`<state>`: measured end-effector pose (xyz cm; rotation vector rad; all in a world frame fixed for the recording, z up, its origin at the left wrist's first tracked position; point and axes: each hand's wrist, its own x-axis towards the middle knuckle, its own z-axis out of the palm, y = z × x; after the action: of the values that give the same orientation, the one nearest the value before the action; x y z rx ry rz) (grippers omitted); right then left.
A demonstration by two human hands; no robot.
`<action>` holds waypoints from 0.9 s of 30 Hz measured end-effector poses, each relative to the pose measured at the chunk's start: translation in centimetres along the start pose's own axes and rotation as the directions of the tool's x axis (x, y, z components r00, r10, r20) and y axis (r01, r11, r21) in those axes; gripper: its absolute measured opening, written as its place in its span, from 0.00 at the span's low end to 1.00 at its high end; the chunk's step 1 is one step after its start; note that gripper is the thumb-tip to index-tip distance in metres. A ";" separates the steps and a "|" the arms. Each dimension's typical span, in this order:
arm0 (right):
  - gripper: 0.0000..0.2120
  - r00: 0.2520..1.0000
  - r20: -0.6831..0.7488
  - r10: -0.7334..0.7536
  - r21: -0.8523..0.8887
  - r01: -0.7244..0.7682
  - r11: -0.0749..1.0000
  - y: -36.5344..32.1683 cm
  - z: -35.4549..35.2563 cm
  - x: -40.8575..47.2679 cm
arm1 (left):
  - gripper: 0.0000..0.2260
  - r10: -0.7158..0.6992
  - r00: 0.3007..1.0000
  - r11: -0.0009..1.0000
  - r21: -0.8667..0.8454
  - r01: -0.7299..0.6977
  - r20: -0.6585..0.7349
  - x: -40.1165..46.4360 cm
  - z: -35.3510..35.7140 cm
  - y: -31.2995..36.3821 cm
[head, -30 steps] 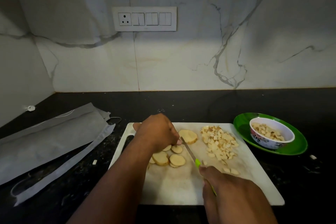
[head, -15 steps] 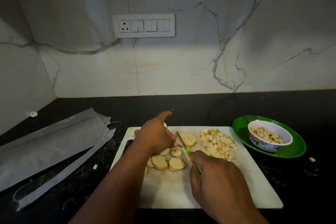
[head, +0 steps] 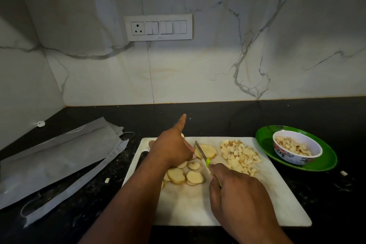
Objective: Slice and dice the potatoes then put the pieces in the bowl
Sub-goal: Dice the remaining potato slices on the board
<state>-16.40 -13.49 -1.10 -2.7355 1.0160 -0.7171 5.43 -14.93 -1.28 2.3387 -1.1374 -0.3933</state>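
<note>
A white cutting board (head: 198,204) lies on the black counter. My left hand (head: 172,148) holds down a stack of potato slices (head: 208,151) at the board's far middle, its index finger sticking up. My right hand (head: 235,190) grips a knife with a green handle (head: 200,149); its blade lies across that stack. Several loose round slices (head: 186,174) lie just nearer, partly under my left wrist. A heap of diced potato (head: 239,156) sits on the board's right part. The flowered bowl (head: 297,150), holding diced pieces, stands on a green plate (head: 326,162).
Grey plastic bags (head: 55,160) lie on the counter left of the board. Small potato bits (head: 344,173) are scattered on the counter at the right and left. A switch panel (head: 159,27) is on the marble wall behind.
My right hand moved forward and left, bringing the blade onto the slice stack. My left index finger lifted off and now points up.
</note>
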 end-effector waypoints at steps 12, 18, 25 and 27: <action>0.11 0.999 0.029 0.038 0.111 -0.041 0.993 0.7 0.2 -0.5 | 0.38 0.122 0.991 0.981 -0.144 -0.130 -0.063 -0.7 0.6 0.2; 0.12 1.000 0.005 0.031 0.124 -0.031 0.992 0.9 0.2 -0.5 | 0.34 0.077 0.993 0.981 -0.171 -0.092 -0.093 -0.2 1.3 0.0; 0.11 0.995 -0.068 0.072 0.259 -0.052 0.965 1.6 0.0 -0.7 | 0.32 -0.013 0.994 0.992 -0.127 -0.001 -0.108 -0.4 1.3 0.8; 0.10 0.992 -0.083 0.099 0.288 -0.071 0.955 1.7 0.1 -0.7 | 0.32 -0.013 0.993 0.993 -0.115 -0.001 -0.114 -0.4 1.3 1.0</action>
<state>-17.79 -14.30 -1.95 -2.4169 0.9582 -0.9111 3.92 -15.50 -1.75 2.2346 -1.0266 -0.3142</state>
